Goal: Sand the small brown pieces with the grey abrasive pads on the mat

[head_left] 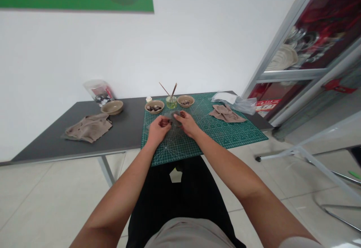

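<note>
Against the white wall (197, 44) stands a dark counter (128, 124), with a green cutting mat (225, 133) over its right part. A brown cloth (90, 128) lies at the left end, a smaller brown cloth (226, 113) on the mat's right side. Beyond the hands, two tan bowls, the left bowl (154, 112) and the right bowl (186, 106), hold small dark pieces and flank a glass jar (171, 103) with two thin sticks in it. Just this side of them, above the mat, the left hand (159, 127) and right hand (188, 123) meet around a grey, roundish piece (176, 119). The right grip is closed on it, thumb on top; the left is narrow, its fingertips pinched near the piece's edge, though what they hold I cannot tell. The step looks like close handwork on this piece; the next move probably calls for a steady right hold and fine left-finger control.
</note>
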{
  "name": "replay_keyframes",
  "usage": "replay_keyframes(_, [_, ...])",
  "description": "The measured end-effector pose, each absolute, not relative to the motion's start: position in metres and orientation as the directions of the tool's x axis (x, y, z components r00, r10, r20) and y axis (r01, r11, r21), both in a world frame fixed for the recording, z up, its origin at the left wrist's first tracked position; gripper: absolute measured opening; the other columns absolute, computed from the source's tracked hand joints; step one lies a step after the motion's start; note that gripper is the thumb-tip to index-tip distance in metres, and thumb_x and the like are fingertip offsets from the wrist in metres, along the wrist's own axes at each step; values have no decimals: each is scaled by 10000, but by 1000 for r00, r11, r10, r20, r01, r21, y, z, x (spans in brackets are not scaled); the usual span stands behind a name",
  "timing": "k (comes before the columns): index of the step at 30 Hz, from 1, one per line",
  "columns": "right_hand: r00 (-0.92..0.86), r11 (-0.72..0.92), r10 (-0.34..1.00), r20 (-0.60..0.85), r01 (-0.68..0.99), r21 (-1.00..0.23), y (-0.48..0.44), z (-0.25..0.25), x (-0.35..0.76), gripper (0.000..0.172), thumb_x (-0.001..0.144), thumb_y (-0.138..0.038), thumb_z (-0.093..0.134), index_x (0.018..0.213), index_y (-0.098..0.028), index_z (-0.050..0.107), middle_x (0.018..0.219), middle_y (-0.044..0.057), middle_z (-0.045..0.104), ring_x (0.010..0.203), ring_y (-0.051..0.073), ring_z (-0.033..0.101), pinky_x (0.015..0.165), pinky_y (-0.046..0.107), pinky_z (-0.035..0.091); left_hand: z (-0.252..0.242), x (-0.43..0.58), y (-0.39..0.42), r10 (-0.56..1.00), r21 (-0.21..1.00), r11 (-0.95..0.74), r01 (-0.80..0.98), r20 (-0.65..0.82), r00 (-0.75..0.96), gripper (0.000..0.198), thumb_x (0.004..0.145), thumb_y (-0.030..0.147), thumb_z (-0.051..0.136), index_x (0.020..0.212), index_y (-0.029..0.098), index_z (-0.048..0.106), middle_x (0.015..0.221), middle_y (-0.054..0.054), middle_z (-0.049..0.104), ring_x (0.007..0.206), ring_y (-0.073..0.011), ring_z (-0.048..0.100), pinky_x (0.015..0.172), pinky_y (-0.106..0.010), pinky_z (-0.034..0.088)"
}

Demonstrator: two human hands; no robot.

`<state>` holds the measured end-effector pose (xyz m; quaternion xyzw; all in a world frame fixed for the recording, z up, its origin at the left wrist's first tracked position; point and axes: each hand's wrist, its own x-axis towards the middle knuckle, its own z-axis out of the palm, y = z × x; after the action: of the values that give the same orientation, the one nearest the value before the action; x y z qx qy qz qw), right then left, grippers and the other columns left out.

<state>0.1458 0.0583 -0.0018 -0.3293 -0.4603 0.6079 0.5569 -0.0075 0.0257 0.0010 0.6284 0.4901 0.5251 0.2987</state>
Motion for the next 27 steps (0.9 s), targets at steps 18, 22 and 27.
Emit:
replay_keyframes(18, [-370, -87, 928, 47, -337, -938, 54, -3, 150, 357, 563, -328, 891, 795, -171, 669, 776, -1, 681, 678, 132, 606, 631, 275, 471, 0, -9, 16, 921, 740, -333, 584, 389, 31, 68, 764, 178, 615, 709, 201, 648, 674, 16, 628, 665, -142, 561, 661, -263, 437])
replay_keyframes(22, [-363, -107, 931, 25, -337, -935, 53, -4, 150, 339, 587, -356, 873, 740, -170, 635, 685, -17, 641, 561, 117, 550, 549, 276, 428, -1, -10, 16, 936, 772, -319, 550, 348, 54, 98, 812, 274, 633, 775, 206, 693, 681, 17, 646, 640, -139, 557, 624, -261, 412])
replay_keyframes(27, [-348, -10, 933, 98, -296, -955, 51, -3, 150, 339, 539, -274, 885, 741, -174, 631, 722, -31, 651, 662, 120, 575, 639, 266, 444, -2, -11, 18, 930, 744, -318, 587, 364, 42, 90, 758, 206, 640, 669, 191, 646, 608, 31, 587, 608, -127, 522, 592, -249, 377])
